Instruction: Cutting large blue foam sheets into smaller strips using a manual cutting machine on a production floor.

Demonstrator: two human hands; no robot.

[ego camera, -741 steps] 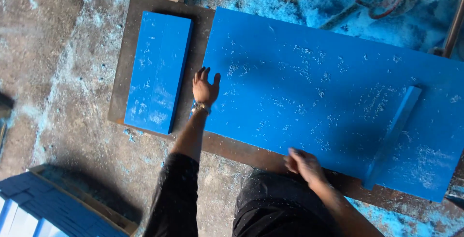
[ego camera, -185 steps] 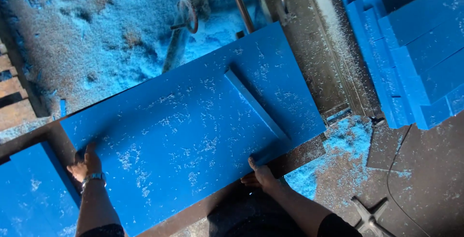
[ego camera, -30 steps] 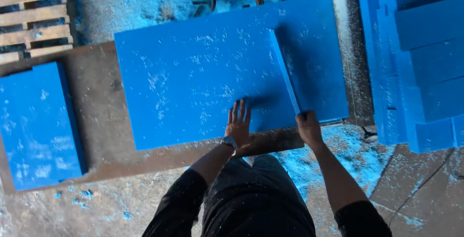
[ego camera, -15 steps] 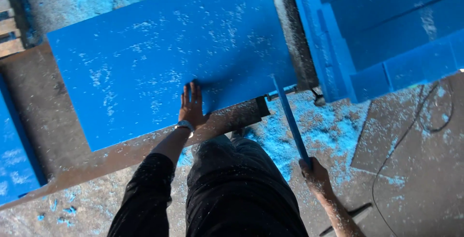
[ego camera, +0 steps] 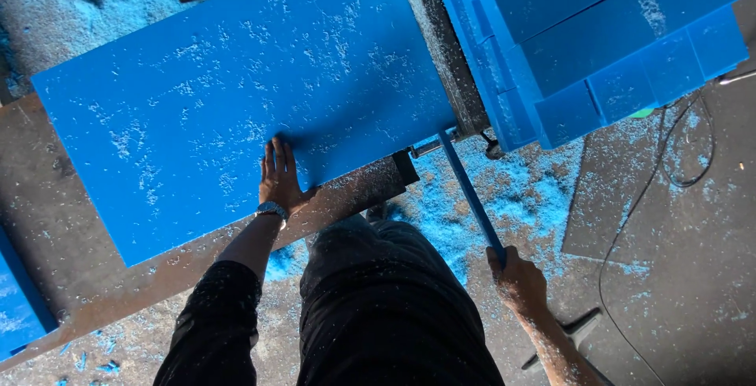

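A large blue foam board (ego camera: 236,94), dusted with pale crumbs, lies flat on a rusty metal table (ego camera: 47,220). My left hand (ego camera: 277,183) rests flat on the board's near edge, fingers spread, a watch on the wrist. My right hand (ego camera: 513,277) hangs low to the right of my legs, closed around the end of a thin blue strip (ego camera: 468,191) that slants up toward the table's corner.
A stack of blue foam blocks (ego camera: 598,39) fills the upper right. Blue sawdust (ego camera: 449,205) covers the floor by my legs. A black cable (ego camera: 654,189) loops across the floor at right. Another blue board (ego camera: 16,315) shows at the lower left edge.
The thin strip has come off the board; my right hand has carried it down beside my legs. My left hand stays flat on the board's near edge while the view shifts.
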